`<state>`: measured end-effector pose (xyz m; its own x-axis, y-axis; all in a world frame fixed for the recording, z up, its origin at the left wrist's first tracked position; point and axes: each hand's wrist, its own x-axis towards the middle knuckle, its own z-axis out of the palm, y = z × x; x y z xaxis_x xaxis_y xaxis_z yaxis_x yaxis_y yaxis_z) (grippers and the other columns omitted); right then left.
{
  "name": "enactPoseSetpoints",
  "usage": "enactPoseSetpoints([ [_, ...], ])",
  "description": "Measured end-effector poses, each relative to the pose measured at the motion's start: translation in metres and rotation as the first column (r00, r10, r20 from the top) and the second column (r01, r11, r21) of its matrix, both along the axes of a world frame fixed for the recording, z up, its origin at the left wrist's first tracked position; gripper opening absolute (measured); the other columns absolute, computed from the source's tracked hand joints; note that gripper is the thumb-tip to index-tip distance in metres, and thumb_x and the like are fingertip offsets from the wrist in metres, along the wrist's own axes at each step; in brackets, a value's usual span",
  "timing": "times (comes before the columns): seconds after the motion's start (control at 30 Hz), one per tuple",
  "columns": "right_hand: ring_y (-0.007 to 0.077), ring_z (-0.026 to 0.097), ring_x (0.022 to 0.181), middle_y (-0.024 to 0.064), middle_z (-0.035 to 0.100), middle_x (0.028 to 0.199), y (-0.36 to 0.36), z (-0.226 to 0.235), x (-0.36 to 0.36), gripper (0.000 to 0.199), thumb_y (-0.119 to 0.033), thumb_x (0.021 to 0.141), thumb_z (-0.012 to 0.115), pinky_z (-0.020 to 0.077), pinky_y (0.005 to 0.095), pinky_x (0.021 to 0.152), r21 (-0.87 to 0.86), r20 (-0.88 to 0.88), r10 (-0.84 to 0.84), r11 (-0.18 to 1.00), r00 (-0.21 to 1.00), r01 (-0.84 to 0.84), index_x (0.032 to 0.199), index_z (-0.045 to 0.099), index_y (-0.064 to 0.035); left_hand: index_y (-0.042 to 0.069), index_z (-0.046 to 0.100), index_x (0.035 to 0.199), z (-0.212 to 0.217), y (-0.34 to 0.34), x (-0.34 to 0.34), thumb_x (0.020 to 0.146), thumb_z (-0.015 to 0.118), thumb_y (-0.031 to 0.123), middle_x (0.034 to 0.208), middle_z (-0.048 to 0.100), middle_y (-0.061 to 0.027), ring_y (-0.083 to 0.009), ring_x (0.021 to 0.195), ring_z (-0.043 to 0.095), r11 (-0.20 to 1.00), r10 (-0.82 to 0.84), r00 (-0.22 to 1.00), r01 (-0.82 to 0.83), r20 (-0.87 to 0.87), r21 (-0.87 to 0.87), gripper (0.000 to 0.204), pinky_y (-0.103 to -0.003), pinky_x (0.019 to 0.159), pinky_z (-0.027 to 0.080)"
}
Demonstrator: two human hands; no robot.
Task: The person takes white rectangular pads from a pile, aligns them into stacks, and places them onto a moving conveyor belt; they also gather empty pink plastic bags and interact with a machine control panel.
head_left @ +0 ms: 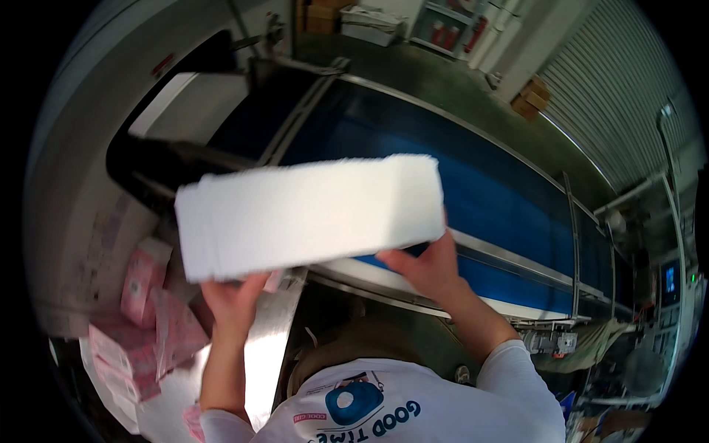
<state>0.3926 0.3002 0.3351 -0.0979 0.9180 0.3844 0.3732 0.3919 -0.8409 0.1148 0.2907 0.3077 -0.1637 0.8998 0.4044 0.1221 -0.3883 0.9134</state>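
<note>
A long white block (310, 214) with soft, slightly fuzzy edges, like a stack of folded tissue, is held up in front of me over the near side of a blue conveyor belt. My left hand (235, 301) grips its lower left part from below, with the fingers partly hidden behind it. At the block's lower right corner, my right hand (430, 267) is closed on it, thumb underneath and the other fingers mostly out of sight. The block tilts a little, its right end higher. Several pink-and-white soft packs (127, 347) lie left of my left forearm.
The blue conveyor belt (502, 192) runs between metal rails from the machine opening (192, 111) at left toward the right. A pale metal table (269, 354) bears the pink packs. A control panel with a lit screen (670, 282) stands far right. Cardboard boxes (530, 100) sit on the floor beyond.
</note>
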Motion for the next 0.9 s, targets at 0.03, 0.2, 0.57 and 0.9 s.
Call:
enactPoseSetpoints([
  [0.03,0.0228,0.053,0.107,0.0153,0.053,0.119,0.010,0.013,0.026,0.087,-0.021,0.069,0.077,0.0423,0.0331,0.090,-0.023,-0.005,-0.175,0.984,0.985,0.175,0.136,0.025,-0.0011,-0.003,0.043,0.121,0.021,0.045,0.033,0.070,0.072,0.006,0.111,0.056,-0.0137,-0.0217,0.101,0.055,0.991,-0.132,0.991,0.132,0.006,-0.032,0.059,-0.034,0.086,0.045],
  [0.2,0.0261,0.061,0.093,0.0166,0.060,0.106,0.060,-0.026,0.196,0.067,-0.039,0.080,0.064,0.0484,0.0339,0.078,-0.391,0.170,-0.515,0.747,0.840,0.537,0.127,0.039,0.0004,-0.004,0.041,0.122,0.045,0.231,0.236,0.071,0.075,0.026,0.110,0.057,-0.0181,-0.0227,0.101,0.056,0.770,-0.634,0.742,0.578,-0.216,-0.272,0.069,-0.032,0.086,0.045],
  [0.57,0.0223,0.061,0.082,0.0118,0.065,0.087,0.000,-0.033,0.312,0.051,-0.052,0.084,0.052,0.0454,0.0329,0.073,-0.962,0.244,0.018,0.129,0.969,0.240,0.091,0.068,-0.0040,0.001,0.048,0.122,-0.074,0.290,0.528,0.063,0.073,0.045,0.116,0.054,-0.0220,-0.0335,0.110,0.051,0.312,-0.747,-0.277,0.656,-0.604,-0.687,0.078,-0.034,0.093,0.039],
  [0.9,0.0250,0.010,0.138,0.0126,0.013,0.149,-0.002,-0.084,0.402,0.076,-0.053,0.087,0.042,0.0102,0.0445,0.110,-0.248,0.934,0.018,0.749,0.356,0.614,0.143,0.018,-0.0082,0.001,0.047,0.123,-0.015,0.246,0.522,0.081,0.063,0.028,0.123,0.050,-0.0180,-0.0341,0.114,0.047,0.440,-0.532,0.396,0.885,-0.748,0.155,0.052,-0.040,0.097,0.037],
])
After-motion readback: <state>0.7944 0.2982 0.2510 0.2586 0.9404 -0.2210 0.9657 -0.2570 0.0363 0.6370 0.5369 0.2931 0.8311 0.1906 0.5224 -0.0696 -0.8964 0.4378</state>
